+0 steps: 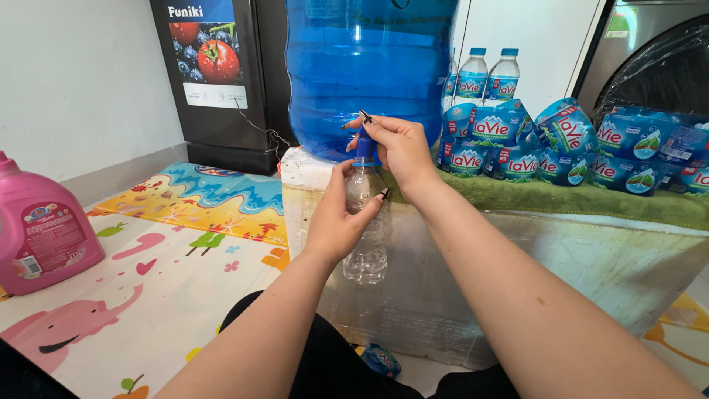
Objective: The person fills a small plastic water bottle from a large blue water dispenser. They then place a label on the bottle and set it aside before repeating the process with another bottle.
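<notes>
Forearms cross a cartoon play mat (pixel 170 273) beside a white foam box (pixel 517 273).

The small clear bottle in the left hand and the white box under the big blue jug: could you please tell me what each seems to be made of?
The small clear bottle, held by the left hand, looks like thin glossy plastic: see-through, ribbed, with bright highlights. The white box under the big blue jug is probably foam: matt, thick-walled, scuffed, slightly rough edges.
</notes>
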